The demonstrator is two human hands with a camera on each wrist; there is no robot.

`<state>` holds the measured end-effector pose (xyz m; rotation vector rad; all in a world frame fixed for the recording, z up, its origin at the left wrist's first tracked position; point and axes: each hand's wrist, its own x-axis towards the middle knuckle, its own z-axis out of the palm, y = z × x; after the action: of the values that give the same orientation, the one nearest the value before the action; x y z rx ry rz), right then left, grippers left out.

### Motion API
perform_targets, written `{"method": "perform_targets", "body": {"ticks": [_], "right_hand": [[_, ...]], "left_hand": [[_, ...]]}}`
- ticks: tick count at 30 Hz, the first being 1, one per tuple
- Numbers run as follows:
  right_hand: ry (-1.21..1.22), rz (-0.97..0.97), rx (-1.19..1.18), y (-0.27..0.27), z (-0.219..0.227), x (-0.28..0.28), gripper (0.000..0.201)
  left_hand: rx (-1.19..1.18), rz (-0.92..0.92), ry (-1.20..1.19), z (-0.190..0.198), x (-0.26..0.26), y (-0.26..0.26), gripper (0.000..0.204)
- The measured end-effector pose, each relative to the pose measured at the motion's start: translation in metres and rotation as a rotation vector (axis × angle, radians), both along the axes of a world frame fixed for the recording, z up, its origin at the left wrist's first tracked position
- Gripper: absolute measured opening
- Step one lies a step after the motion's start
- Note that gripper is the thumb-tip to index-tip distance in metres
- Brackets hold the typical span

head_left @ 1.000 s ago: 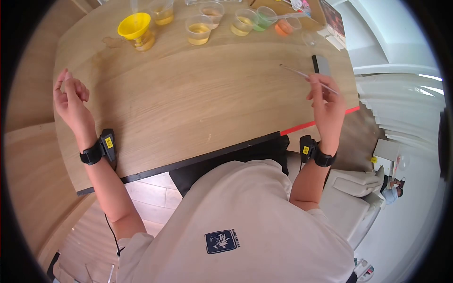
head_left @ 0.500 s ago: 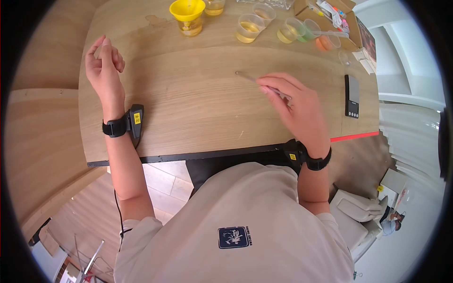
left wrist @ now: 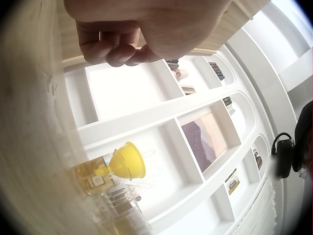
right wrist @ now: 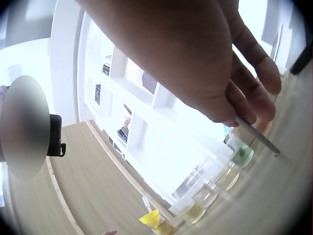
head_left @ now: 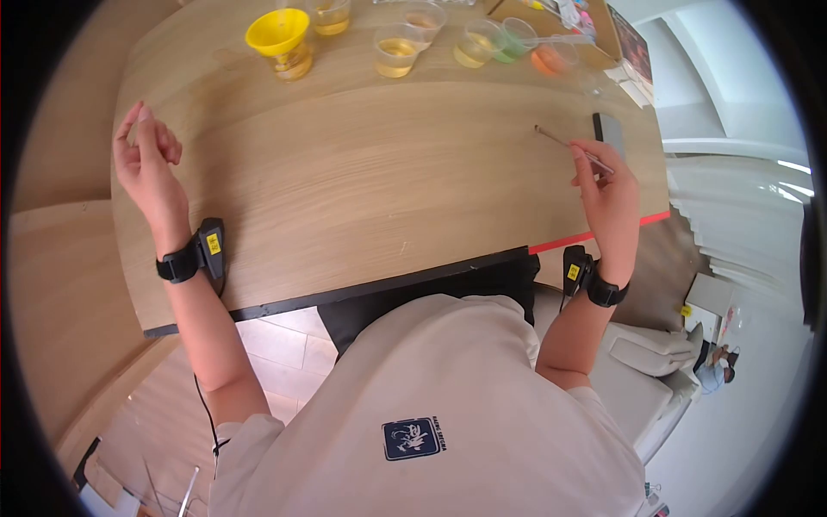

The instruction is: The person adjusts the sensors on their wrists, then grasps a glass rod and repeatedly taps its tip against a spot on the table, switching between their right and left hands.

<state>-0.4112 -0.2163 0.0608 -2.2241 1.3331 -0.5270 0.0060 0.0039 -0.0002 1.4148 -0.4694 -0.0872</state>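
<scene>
My right hand (head_left: 613, 185) pinches a thin metal stick (head_left: 558, 138) with a small widened tip, held over the right part of the table. The tip points to the far left in the head view; in the right wrist view, the stick (right wrist: 261, 138) slants down from the fingertips. My left hand (head_left: 148, 164) is near the table's left edge, its fingers loosely bent with nothing in them. A yellow funnel (head_left: 278, 33) sits on a clear container (head_left: 291, 65) of yellowish liquid, beyond the left hand.
Along the far side stand clear cups of pale yellow liquid (head_left: 395, 57), a green cup (head_left: 517, 41) and an orange one (head_left: 549, 59). An open cardboard box (head_left: 597, 53) is at the back right. A flat grey-and-black device (head_left: 608, 131) lies partly behind the right hand.
The right hand swung in over the middle of the table with the stick half a second ago, then back out to the right. The left hand kept its pose while the head view shifted.
</scene>
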Motion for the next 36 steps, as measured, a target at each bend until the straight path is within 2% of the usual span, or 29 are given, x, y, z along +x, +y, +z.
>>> {"method": "perform_targets", "body": {"ticks": [3, 5, 12, 14, 17, 21, 24, 26, 30, 33, 36], "right_hand": [[0.012, -0.071, 0.017, -0.007, 0.002, -0.007, 0.018], [-0.12, -0.04, 0.0, -0.007, -0.001, -0.002, 0.018], [-0.044, -0.056, 0.03, -0.001, 0.0, -0.011, 0.018], [-0.075, -0.045, 0.195, 0.009, 0.009, -0.006, 0.018], [-0.176, -0.06, 0.154, 0.001, 0.001, -0.007, 0.017], [-0.179, -0.016, 0.072, -0.007, -0.004, -0.009, 0.017], [-0.12, 0.027, 0.127, 0.0, 0.002, -0.016, 0.018], [-0.032, -0.065, 0.146, 0.001, 0.006, -0.023, 0.017], [-0.035, -0.094, 0.121, 0.003, 0.007, -0.022, 0.015], [-0.168, 0.018, 0.078, 0.006, 0.001, -0.017, 0.015], [-0.061, -0.004, 0.064, 0.016, 0.011, -0.001, 0.017]], "left_hand": [[0.028, 0.013, -0.002, 0.002, -0.003, -0.001, 0.032], [0.032, 0.003, -0.006, 0.002, -0.003, -0.001, 0.032], [0.017, 0.005, -0.002, 0.001, 0.0, 0.001, 0.031], [0.018, -0.001, -0.001, 0.002, 0.0, 0.0, 0.03], [0.018, -0.006, -0.015, 0.001, 0.001, 0.0, 0.03], [0.004, -0.01, -0.002, 0.0, 0.002, 0.002, 0.03], [0.004, -0.001, -0.002, 0.002, 0.0, 0.0, 0.03], [0.01, 0.004, -0.005, 0.003, -0.001, 0.002, 0.03], [0.022, -0.006, -0.02, 0.001, 0.001, -0.001, 0.03], [0.047, 0.002, -0.057, -0.003, 0.002, -0.001, 0.03], [0.036, 0.035, -0.061, -0.004, 0.003, 0.002, 0.028]]}}
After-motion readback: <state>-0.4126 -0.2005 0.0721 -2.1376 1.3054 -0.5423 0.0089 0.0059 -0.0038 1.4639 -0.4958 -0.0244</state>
